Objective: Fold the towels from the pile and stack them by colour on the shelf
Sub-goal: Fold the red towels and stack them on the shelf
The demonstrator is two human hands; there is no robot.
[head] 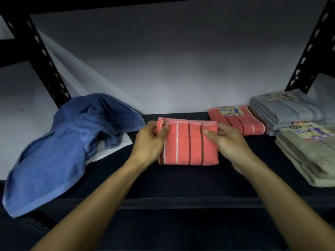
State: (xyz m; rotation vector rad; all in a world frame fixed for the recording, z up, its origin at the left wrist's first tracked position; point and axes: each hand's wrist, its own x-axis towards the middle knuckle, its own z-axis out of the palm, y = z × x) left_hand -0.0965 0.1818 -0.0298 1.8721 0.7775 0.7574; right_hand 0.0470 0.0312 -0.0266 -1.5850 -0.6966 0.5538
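A folded coral towel (188, 144) with white and brown stripes lies on the dark shelf (163, 183) in the middle. My left hand (149, 142) grips its left edge, thumb on top. My right hand (228, 142) grips its right edge the same way. Behind it to the right lies another folded coral towel (239, 122) with a paper label. A crumpled blue towel (63, 147) is heaped at the left, over something white (108, 151).
A stack of folded grey-blue towels (290, 109) sits at the back right, and a stack of pale green towels (308, 154) in front of it. Black perforated uprights stand at the left (41, 58) and right (308, 51). A pale wall (163, 66) backs the shelf.
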